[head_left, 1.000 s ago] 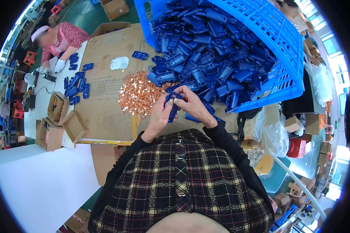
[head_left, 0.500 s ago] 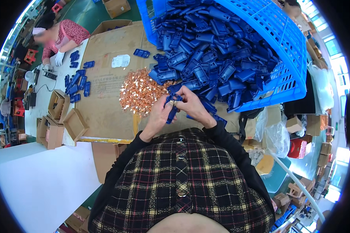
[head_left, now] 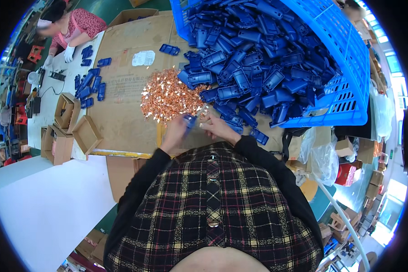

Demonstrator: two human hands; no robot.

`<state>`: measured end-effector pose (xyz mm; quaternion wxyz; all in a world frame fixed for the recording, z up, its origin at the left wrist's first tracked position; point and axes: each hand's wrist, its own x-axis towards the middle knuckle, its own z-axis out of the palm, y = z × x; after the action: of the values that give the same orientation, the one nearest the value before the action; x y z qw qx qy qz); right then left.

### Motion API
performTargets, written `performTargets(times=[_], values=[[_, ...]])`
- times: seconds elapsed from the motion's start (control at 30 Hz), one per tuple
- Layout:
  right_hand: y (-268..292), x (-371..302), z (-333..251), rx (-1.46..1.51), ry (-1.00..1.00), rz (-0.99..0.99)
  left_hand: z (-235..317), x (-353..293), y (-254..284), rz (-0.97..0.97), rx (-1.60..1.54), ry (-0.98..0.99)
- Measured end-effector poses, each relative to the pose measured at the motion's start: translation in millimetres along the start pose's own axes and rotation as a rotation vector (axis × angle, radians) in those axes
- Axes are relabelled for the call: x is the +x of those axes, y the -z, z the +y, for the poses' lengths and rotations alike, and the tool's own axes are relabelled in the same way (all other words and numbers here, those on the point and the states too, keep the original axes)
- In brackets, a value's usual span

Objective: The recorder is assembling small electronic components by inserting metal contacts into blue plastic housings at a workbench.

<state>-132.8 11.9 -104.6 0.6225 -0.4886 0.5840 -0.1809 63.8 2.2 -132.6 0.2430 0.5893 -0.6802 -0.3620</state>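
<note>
My left hand point(head_left: 175, 131) grips a small blue plastic housing point(head_left: 189, 120), blurred by motion, beside the near edge of a heap of small copper-coloured metal pieces point(head_left: 170, 95). Close by, my right hand point(head_left: 218, 128) has its thumb and fingers drawn together next to a few stray pieces. Whatever sits between those fingertips is too small to make out. Beyond my right hand, a big pile of similar blue housings point(head_left: 240, 77) spills out of a tipped blue plastic crate point(head_left: 342, 115) onto the cardboard-covered table point(head_left: 122, 131).
Several blue housings point(head_left: 95, 84) lie at the left of the cardboard. Small open cardboard boxes point(head_left: 87, 134) stand at the table's left front. Across the table, at the far left, a person point(head_left: 79, 29) in white gloves works. Clear plastic bags point(head_left: 324, 163) hang at the right.
My hands have come apart. The left has moved left with the blue housing, while the right has lowered towards the loose metal pieces.
</note>
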Motion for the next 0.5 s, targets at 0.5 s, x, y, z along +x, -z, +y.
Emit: performTargets(times=[0.5], values=[[-10.0,63.9,71.2,-0.655,0.442,0.353,-76.6,146.3,43.3,0.231,-0.233,0.059]])
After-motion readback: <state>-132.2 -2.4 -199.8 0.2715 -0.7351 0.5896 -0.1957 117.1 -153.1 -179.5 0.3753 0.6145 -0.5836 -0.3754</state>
